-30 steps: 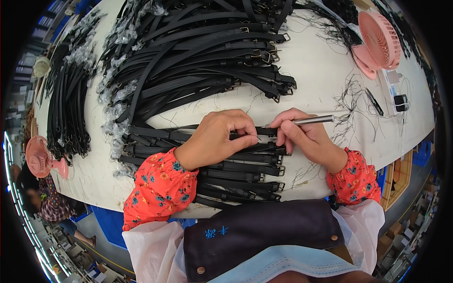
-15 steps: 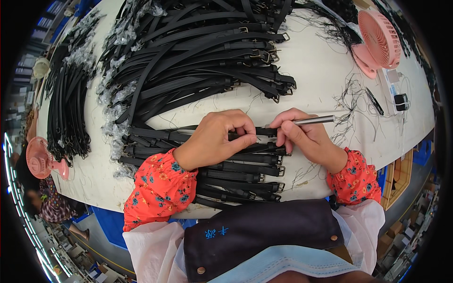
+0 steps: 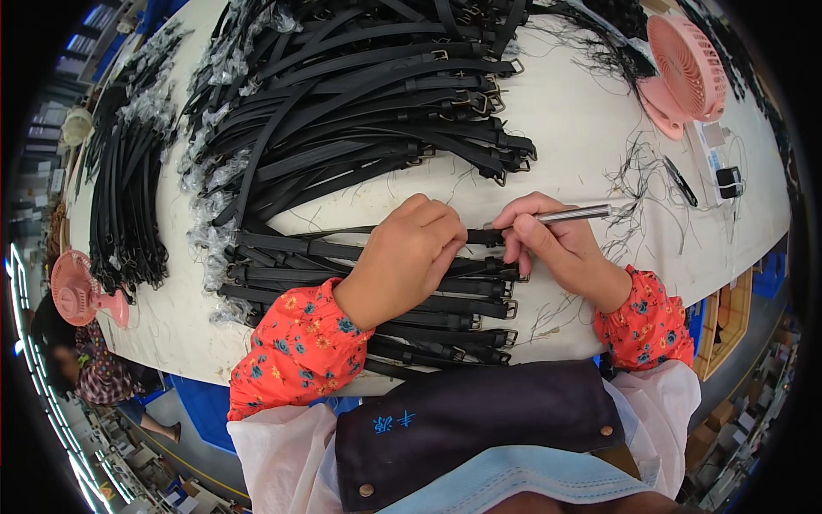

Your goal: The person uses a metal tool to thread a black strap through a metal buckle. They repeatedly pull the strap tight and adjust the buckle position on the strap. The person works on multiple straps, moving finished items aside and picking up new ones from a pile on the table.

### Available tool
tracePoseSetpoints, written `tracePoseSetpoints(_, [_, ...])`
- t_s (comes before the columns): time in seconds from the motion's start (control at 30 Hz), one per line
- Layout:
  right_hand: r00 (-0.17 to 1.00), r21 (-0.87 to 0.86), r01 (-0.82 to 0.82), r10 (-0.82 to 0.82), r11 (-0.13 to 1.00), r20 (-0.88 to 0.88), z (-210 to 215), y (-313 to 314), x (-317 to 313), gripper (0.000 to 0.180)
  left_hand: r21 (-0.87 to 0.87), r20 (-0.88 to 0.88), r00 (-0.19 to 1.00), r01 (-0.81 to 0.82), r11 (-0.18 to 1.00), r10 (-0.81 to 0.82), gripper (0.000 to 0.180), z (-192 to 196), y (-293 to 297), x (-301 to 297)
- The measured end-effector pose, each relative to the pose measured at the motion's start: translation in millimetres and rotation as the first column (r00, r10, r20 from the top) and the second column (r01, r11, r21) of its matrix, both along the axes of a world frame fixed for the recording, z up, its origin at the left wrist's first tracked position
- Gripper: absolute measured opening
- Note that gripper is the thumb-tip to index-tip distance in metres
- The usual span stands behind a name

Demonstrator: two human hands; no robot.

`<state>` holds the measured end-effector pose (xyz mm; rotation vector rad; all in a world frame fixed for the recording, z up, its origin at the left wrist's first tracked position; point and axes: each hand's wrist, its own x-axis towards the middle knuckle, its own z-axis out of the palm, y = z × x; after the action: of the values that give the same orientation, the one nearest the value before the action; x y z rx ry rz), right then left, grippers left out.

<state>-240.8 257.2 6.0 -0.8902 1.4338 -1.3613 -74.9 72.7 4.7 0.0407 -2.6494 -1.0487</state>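
Several black belts (image 3: 428,302) with metal buckles lie in a row on the table in front of me, buckle ends to the right. Over the top ones, my left hand (image 3: 404,257) is closed with thumb and fingers pinched together; whatever it pinches is hidden. Close by on the right, my right hand (image 3: 565,255) grips a slim silver pen-like metal tool (image 3: 582,213), its tip pointing left toward the belt beneath. The fingertips of both hands are a short gap apart at the uppermost belts' buckle end.
A large pile of black belts (image 3: 342,94) lies beyond, with a further bundle (image 3: 128,201) to the left. Pink fans stand right (image 3: 681,73) and left (image 3: 75,287). Loose threads (image 3: 634,176), a thin black tool (image 3: 680,182) and a black plug (image 3: 729,182) lie at right.
My left hand has turned over, its back now facing up and its fingertips hidden, and its forearm has shifted slightly right. The right hand with the silver tool has barely moved.
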Motion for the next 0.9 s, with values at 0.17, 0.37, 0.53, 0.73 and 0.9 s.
tracePoseSetpoints(0.17, [1.0, 0.005, -0.005, 0.005, 1.0, 0.006, 1.6, -0.7, -0.4, 0.029, 0.08, 0.021, 1.0, -0.022, 0.997, 0.02, 0.011, -1.5, -5.2, -4.5])
tracePoseSetpoints(0.37, [1.0, -0.009, 0.009, -0.009, 1.0, 0.005, -1.0, 0.6, 0.7, 0.03, 0.054, 0.005, 0.999, -0.034, 0.998, 0.034, 0.009, -4.2, -4.2, -6.3])
tracePoseSetpoints(0.53, [1.0, -0.003, -0.012, 0.012, 1.0, 0.003, 0.6, 0.1, -0.3, 0.031, 0.045, -0.004, 0.998, -0.055, 0.997, 0.056, 0.009, -5.2, -3.0, -5.9])
tracePoseSetpoints(0.73, [1.0, 0.011, -0.022, 0.022, 1.0, 0.003, 1.6, 0.3, -0.5, 0.032, 0.052, -0.004, 0.998, -0.059, 0.997, 0.06, 0.009, -7.4, -3.2, -6.1])
tracePoseSetpoints(0.9, [0.999, 0.023, -0.038, 0.039, 0.999, -0.012, 3.1, -0.1, -0.3, 0.032, 0.051, -0.002, 0.998, -0.061, 0.997, 0.061, 0.009, -7.0, -2.9, -6.4])
